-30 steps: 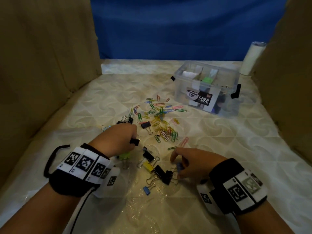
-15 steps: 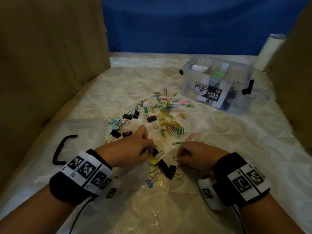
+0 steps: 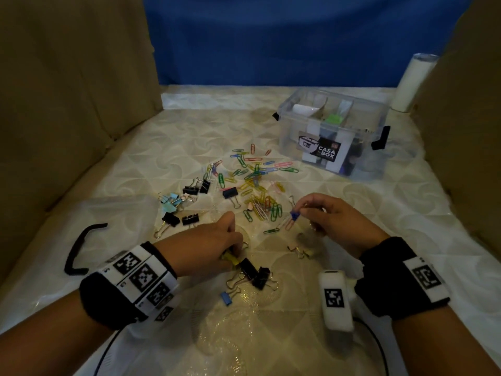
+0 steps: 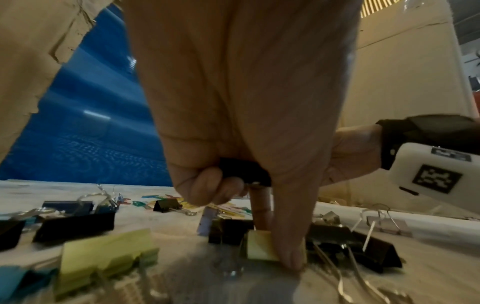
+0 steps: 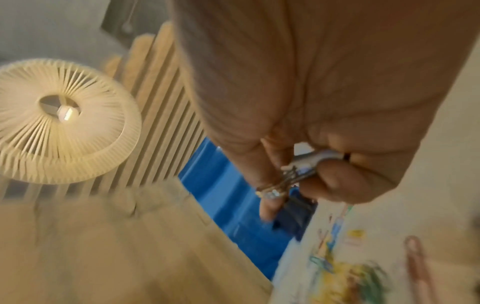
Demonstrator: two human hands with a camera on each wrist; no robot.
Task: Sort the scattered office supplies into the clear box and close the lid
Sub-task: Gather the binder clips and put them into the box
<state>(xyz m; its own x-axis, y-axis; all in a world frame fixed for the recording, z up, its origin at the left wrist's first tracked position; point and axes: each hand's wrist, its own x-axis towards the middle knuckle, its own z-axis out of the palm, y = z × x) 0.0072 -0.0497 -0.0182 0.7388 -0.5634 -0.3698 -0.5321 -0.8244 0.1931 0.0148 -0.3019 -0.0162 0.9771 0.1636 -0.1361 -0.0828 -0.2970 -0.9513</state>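
Note:
My left hand [image 3: 233, 251] is down on the table, thumb and forefinger pinching a yellow binder clip [image 3: 230, 258]. The left wrist view shows that yellow binder clip [image 4: 259, 247] on the cloth, and a black binder clip [image 4: 244, 170] tucked under the curled fingers of the left hand [image 4: 275, 244]. My right hand [image 3: 303, 211] is raised above the table and pinches a blue binder clip [image 3: 294, 215] by its wire handles; it shows blurred in the right wrist view as a blue binder clip [image 5: 296, 218]. The clear box [image 3: 374, 164] stands open at the back right.
Coloured paper clips [image 3: 257, 185] lie heaped mid-table. Black binder clips [image 3: 256, 272], a small blue one [image 3: 226, 297] and light blue ones [image 3: 170, 200] lie around. The clear lid's black handle [image 3: 78, 248] is at left. A white roll [image 3: 412, 82] stands beside cardboard walls.
My right hand has risen off the table with the blue binder clip. My left hand, still keeping a black clip, moved right onto the yellow clip.

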